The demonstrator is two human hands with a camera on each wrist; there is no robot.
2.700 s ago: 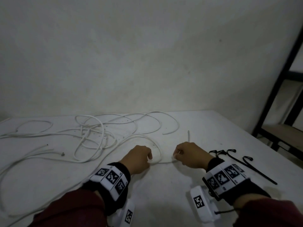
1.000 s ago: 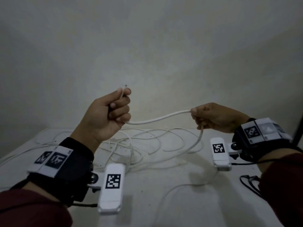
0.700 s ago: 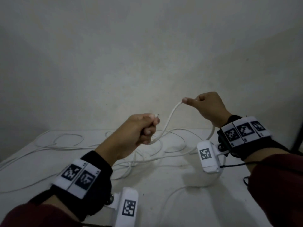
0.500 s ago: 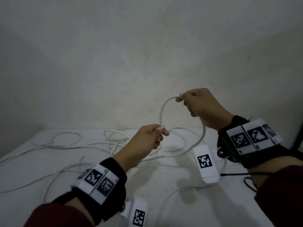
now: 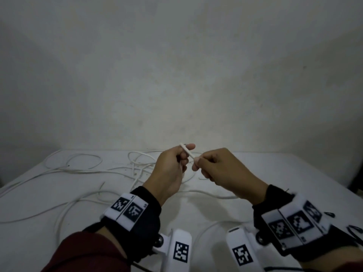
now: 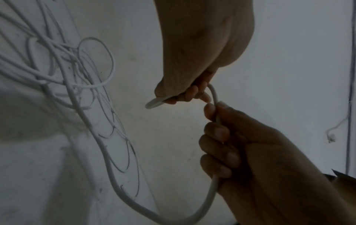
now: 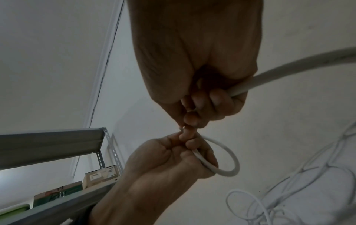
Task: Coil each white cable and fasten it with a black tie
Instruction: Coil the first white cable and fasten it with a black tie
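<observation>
Head view: hands have been brought together, left hand (image 5: 170,169) and right hand (image 5: 222,169) both pinching the cable (image 5: 188,153); first small loop closed, coiling begun.

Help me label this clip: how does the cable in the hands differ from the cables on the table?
The held cable is lifted, gripped by the left hand and right hand; the loose cables lie untouched on the table. The held cable bends into one small loop at the left hand; the loose cables sprawl in wide, tangled curves. Both are thin and white, and neither has a tie on it.
</observation>
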